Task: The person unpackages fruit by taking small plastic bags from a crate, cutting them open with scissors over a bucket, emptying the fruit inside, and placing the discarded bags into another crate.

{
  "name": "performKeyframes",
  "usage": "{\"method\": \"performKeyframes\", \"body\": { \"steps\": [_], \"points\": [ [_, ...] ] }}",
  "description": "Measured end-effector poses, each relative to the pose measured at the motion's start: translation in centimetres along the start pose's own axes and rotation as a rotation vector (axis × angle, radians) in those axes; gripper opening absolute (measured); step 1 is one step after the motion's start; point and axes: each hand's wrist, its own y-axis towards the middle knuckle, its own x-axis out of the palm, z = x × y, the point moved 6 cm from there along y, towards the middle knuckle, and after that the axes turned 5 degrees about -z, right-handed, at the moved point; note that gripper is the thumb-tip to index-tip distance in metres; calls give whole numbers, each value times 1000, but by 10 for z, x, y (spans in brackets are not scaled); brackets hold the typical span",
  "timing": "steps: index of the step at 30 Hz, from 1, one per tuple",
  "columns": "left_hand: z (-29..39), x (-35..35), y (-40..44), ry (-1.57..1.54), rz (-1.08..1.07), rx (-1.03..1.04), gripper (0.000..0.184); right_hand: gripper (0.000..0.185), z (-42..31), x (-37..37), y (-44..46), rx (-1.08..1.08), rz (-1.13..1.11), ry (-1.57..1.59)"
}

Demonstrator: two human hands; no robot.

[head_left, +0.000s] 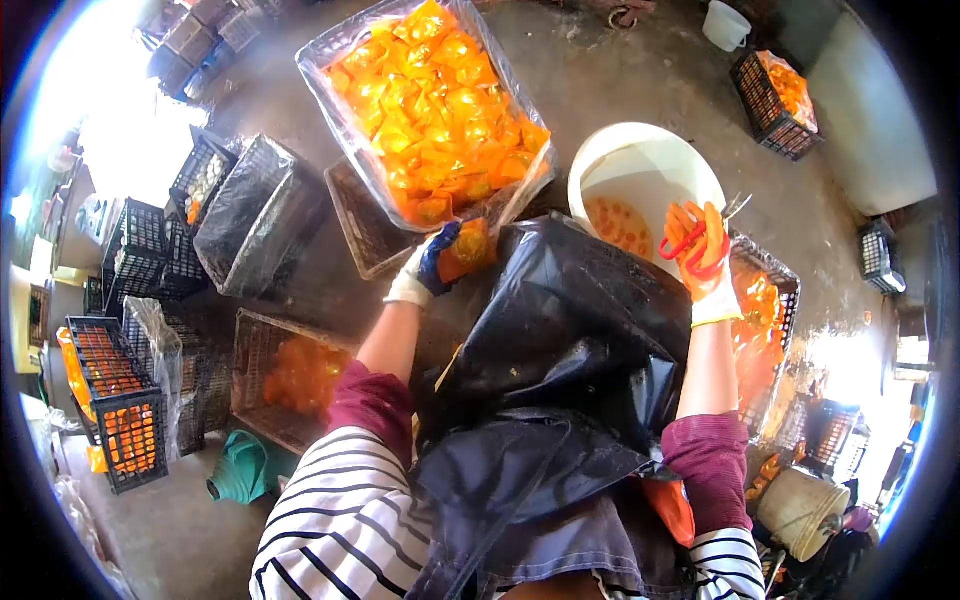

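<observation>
While curling the blue-and-white-gloved left hand (430, 265) around an orange plastic packet (467, 250) beside a heaped, clear-lined crate (322, 86), holding red-handled scissors (712, 271) loosely in the partly curled, orange-gloved right hand (708, 248); apparently handling one packet, probably needing steady support next.

Around me spreads a grey-brown floor (620, 90), smooth and worn, and on it I see a black crate of orange bundles (775, 105) with a pale, plain wall (865, 120) rising just to its right and a white tub (726, 26) just beyond it. Well across the floor to the left of that crate, white daylight glares behind stacked dark crates (140, 240), while nearer me than the crate, on the right, more light shines off the floor.
</observation>
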Motion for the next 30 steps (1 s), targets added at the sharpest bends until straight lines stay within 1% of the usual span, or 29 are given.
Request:
{"method": "performKeyframes", "body": {
  "steps": [1,2,4,5,6,7,9,11,12,13,14,15,17,18,19,20,21,22,24,25,27,28,30],
  "points": [
    [-7,6,-5,-324,-77,5,47,45,0,-2,1,-9,-9,-27],
    [-12,-12,-15,-349,262,49,47,48,0,-4,1,-9,-31,-45],
    [-7,-12,-20,-162,468,24,47,55,2,-7,1,-4,-71,-82],
    [-2,-12,-24,-66,572,13,47,54,1,-8,1,13,-63,-104],
    [4,-18,-20,24,523,12,45,54,1,-8,1,30,-58,-124],
    [17,-22,-18,207,585,26,42,53,1,-7,1,47,-54,-143],
    [47,24,8,275,469,225,36,50,0,-6,2,37,-41,-144],
    [63,22,35,631,369,210,34,43,-1,-3,3,41,-11,-130],
    [70,21,47,802,325,220,34,43,-1,1,1,60,-4,-134],
    [65,35,65,525,232,175,34,43,-2,6,-3,80,3,-139],
    [61,41,76,409,311,105,35,43,-3,7,-4,98,12,-143],
    [56,31,92,489,318,43,38,43,-2,5,-3,92,-25,-124],
    [39,-31,136,847,345,-114,49,43,1,-5,-2,76,-94,-89],
    [26,-60,154,1041,345,-180,55,47,0,-8,-2,70,-138,-137],
    [21,-24,163,1070,438,-301,58,48,-2,-10,-4,65,-119,-166],
    [25,14,170,1388,362,-327,53,48,-4,-7,-7,63,-100,-192],
    [12,36,171,886,395,-347,48,48,-5,-4,-10,62,-82,-218],
    [17,47,174,1115,307,-366,40,48,-8,1,-13,41,-123,-249],
    [20,55,174,1318,184,-367,34,47,-6,-3,-10,74,-131,-241],
    [21,57,172,1298,156,-350,33,46,-6,0,-8,89,-139,-235],
    [17,49,172,1170,162,-396,34,44,-8,7,-5,110,-83,-277],
    [11,43,175,1059,193,-456,34,44,-10,15,-6,108,-55,-297],
    [2,38,181,942,151,-441,33,43,-8,22,-4,117,-33,-332]
  ]
}}
